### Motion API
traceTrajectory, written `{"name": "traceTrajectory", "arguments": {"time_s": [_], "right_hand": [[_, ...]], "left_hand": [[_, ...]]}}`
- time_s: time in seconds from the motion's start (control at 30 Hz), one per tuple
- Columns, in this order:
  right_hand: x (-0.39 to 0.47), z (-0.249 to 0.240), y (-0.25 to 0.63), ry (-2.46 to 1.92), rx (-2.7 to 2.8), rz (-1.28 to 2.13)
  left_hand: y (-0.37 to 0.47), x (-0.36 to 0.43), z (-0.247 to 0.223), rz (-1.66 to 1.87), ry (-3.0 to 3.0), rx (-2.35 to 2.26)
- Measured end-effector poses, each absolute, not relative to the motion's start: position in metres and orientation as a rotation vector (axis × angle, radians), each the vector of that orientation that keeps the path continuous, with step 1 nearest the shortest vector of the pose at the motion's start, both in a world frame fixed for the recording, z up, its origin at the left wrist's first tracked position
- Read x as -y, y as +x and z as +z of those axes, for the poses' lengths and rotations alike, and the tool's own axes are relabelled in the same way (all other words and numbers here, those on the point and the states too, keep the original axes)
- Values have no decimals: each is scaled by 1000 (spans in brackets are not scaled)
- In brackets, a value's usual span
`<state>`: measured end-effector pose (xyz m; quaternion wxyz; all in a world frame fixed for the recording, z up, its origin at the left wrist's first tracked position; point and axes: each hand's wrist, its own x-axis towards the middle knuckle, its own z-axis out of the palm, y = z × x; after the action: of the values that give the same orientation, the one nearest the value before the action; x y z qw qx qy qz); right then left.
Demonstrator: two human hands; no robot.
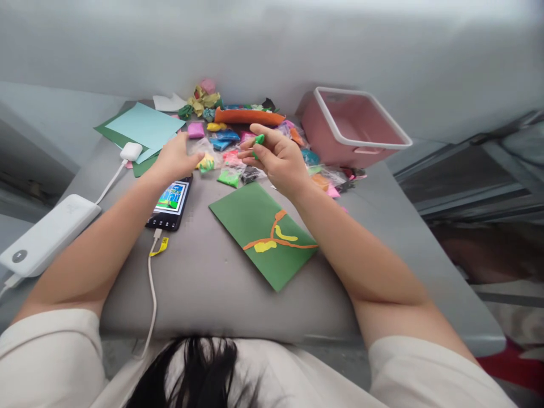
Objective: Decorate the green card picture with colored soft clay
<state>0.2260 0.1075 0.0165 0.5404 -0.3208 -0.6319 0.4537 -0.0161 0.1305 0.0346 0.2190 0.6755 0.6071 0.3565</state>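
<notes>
Head camera view has the right hand [283, 158] pinching a small, smooth green lump [259, 139] with thumb and fingers, above the bags on the far side. The left hand [175, 156] has its thumb and fingers apart, near a crinkly clear bag [206, 164] with yellow and green inside. A flat green card [238, 211] has wavy orange and yellow shapes. Grey table [199, 277] shows between card and phone [169, 220], and down to the near edge. A pink box [322, 127] with a white rim stands far right.
</notes>
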Motion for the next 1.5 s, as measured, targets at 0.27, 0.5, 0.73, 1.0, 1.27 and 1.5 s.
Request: {"name": "traceTrajectory", "arguments": {"time_s": [0.27,0.5,0.73,1.0,1.27,1.5], "right_hand": [[-95,13,217,-856,1825,663],[-97,-5,212,-824,1908,534],[-98,-19,209,-1054,1947,446],[-71,-21,186,-970,2249,439],[-84,-3,197,-1167,2253,414],[-76,-4,196,-1331,2373,378]], "left_hand": [[19,-96,55,817,1565,-1079],[26,-93,43,873,1419,-973],[12,-109,43,1161,1350,-936],[16,-108,44,1183,1243,-941],[19,-109,53,1269,1115,-876],[34,-86,59,1151,1150,-836]]}}
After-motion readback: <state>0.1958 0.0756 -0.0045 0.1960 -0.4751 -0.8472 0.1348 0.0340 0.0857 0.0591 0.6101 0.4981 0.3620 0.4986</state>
